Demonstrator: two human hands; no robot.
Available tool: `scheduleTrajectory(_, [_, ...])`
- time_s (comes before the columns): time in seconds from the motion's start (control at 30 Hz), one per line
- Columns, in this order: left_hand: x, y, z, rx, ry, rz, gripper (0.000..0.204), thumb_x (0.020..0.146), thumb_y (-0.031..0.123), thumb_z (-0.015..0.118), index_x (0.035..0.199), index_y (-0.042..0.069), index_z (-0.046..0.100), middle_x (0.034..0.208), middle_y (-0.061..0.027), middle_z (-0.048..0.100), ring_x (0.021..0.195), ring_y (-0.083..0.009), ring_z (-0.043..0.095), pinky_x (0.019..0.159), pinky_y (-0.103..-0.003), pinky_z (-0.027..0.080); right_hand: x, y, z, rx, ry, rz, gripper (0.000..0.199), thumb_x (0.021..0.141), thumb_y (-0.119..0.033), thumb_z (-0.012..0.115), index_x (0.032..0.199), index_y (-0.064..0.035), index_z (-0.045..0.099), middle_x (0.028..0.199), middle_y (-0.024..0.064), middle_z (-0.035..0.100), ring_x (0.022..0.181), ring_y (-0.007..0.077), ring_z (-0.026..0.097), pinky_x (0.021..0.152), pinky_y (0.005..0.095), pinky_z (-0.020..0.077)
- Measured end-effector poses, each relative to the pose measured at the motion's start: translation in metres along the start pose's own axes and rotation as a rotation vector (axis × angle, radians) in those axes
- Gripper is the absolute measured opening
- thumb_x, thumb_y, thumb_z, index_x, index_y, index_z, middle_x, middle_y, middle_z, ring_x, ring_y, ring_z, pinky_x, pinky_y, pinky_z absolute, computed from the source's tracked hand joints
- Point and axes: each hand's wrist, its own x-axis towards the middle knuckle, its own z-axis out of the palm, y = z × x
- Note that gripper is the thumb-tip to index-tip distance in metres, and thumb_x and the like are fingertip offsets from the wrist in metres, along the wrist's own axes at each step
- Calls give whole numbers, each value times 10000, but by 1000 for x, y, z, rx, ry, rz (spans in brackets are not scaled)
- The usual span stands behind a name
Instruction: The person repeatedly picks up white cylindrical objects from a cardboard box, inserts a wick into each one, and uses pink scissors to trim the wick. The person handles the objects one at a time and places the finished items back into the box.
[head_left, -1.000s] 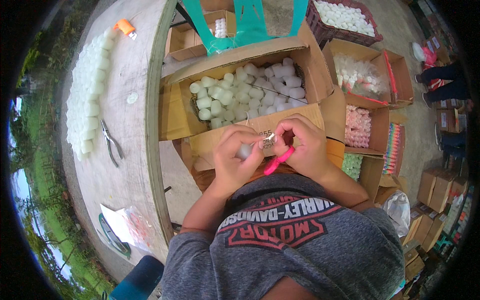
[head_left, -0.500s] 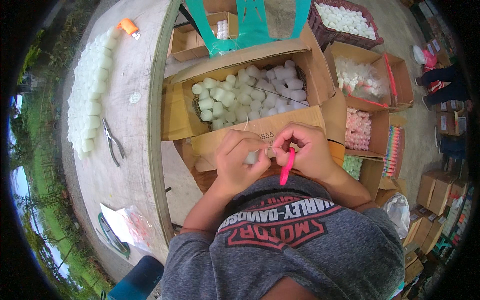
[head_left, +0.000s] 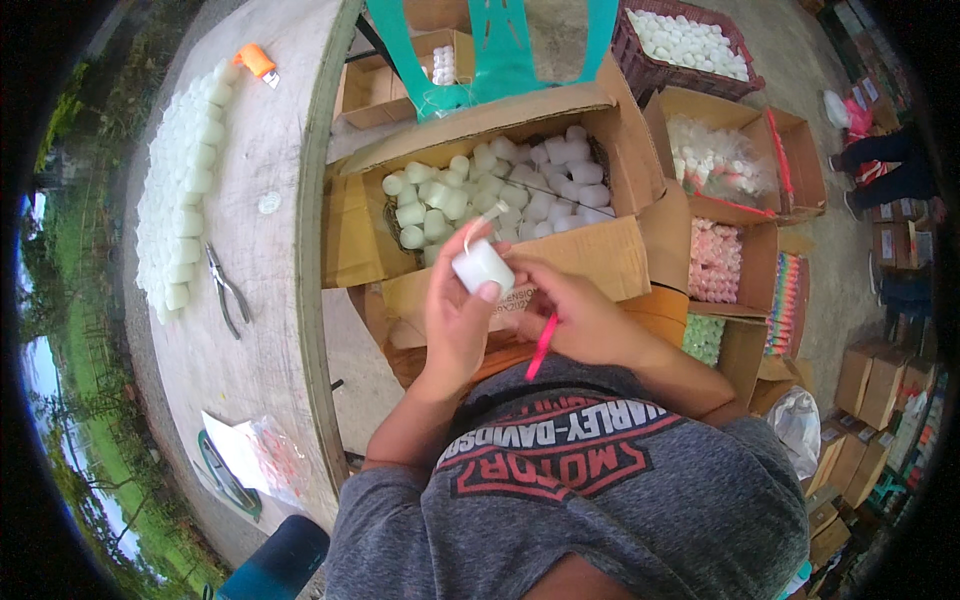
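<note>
My left hand [head_left: 458, 325] is closed around a small white cylindrical candle [head_left: 483, 268], tilted, with a pale wick-like string curving from its top. Close against it is my right hand [head_left: 580, 318], its fingers curled beneath and beside the candle and partly hidden. From the right hand hangs a narrow bright pink looped thing [head_left: 542, 346]; its kind is unclear. Just beyond both hands, an open cardboard box [head_left: 560, 105] holds many more white candles [head_left: 440, 200].
On the table [head_left: 270, 350] at left are rows of white candles [head_left: 185, 190], an orange cutter [head_left: 258, 64], pliers [head_left: 225, 290] and a plastic bag [head_left: 275, 460]. A green chair [head_left: 500, 50] stands ahead. Boxes [head_left: 745, 265] and a crate [head_left: 690, 45] crowd the right.
My left hand has turned and risen slightly, bringing the candle into plain sight. My right hand has moved left and lower, away from the fingertip pinch, and the pink thing has shifted with it.
</note>
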Motion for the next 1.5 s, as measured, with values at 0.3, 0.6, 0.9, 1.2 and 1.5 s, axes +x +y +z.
scheduleTrajectory(0.3, [23, -2, -31, 613, 5, 172, 383, 940, 92, 495, 1305, 48, 389, 1179, -83, 493, 992, -162, 542, 845, -321, 495, -13, -11, -10, -351, 93, -180, 274, 726, 40, 569, 991, -30, 586, 911, 124, 652, 730, 233, 656, 607, 348, 511])
scheduleTrajectory(0.6, [9, -1, -26, 196, -374, -492, 183, 950, 208, 468, 1004, 46, 536, 856, -29, 523, 794, -118, 538, 702, -301, 504, -10, -6, -50, -578, 507, -194, 306, 823, -133, 642, 1114, -63, 579, 804, 106, 625, 636, 224, 631, 562, 322, 490])
scheduleTrajectory(0.9, [18, -9, -48, 696, -123, -191, 124, 946, 165, 465, 947, 44, 488, 879, -50, 553, 780, -131, 555, 684, -270, 457, -35, -7, -66, 429, -146, 328, 629, 838, -204, 687, 1370, -92, 373, 758, 83, 629, 588, 163, 613, 518, 274, 484])
scheduleTrajectory(1.2, [23, 3, -42, 690, -254, -55, 276, 951, 204, 463, 1116, 11, 571, 953, -51, 569, 831, -102, 514, 668, -235, 435, -23, 12, -19, 688, -204, 347, 471, 847, -112, 668, 1270, -14, 486, 748, 25, 588, 682, 90, 587, 625, 224, 486])
scheduleTrajectory(1.5, [18, 13, -38, 273, -334, -248, 596, 789, 290, 491, 1283, -42, 482, 940, -82, 575, 853, -157, 536, 792, -273, 401, -28, 29, -7, 700, -346, 236, 483, 852, -351, 655, 1129, 30, 549, 780, 24, 556, 661, 80, 543, 596, 205, 450])
